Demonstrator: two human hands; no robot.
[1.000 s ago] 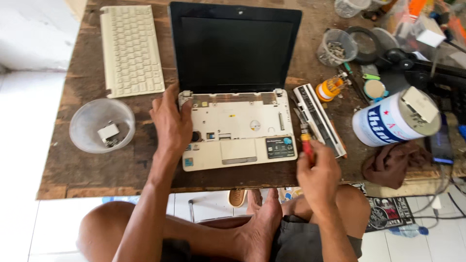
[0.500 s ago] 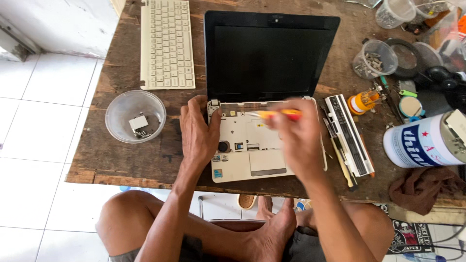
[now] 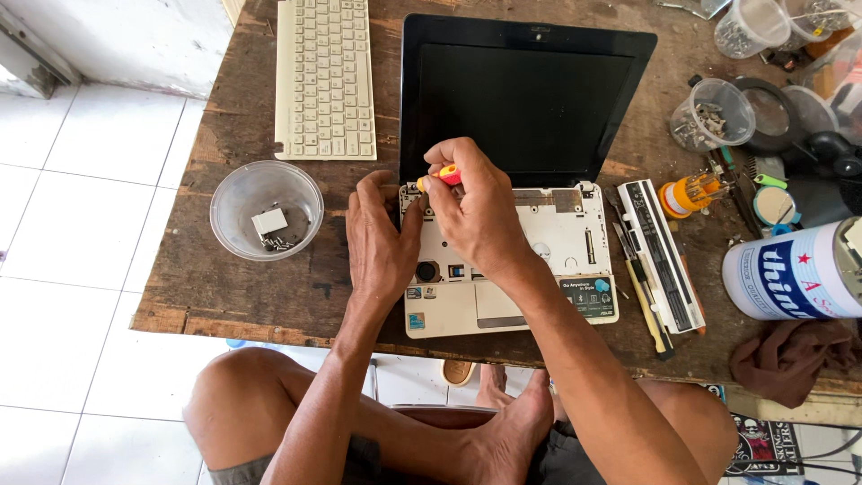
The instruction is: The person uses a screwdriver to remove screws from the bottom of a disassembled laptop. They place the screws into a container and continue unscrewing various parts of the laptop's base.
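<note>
A small white laptop point(image 3: 539, 260) with its keyboard taken out lies open on a worn wooden table point(image 3: 233, 296), its black screen point(image 3: 525, 103) tilted back. My left hand point(image 3: 382, 238) rests flat on the left side of the laptop's base. My right hand point(image 3: 476, 211) holds a red and yellow screwdriver point(image 3: 440, 177) at the upper left corner of the base, close to the hinge. The screwdriver's tip is hidden by my fingers.
A detached white keyboard point(image 3: 325, 76) lies at the back left. A clear bowl point(image 3: 267, 211) with screws and a small part stands left of the laptop. A long battery point(image 3: 664, 256), tools, clear cups of screws point(image 3: 712, 114) and a white can point(image 3: 795, 269) crowd the right side.
My right hand has moved from the front right of the laptop across to its upper left corner with the screwdriver. The left hand stays on the base. The camera has shifted.
</note>
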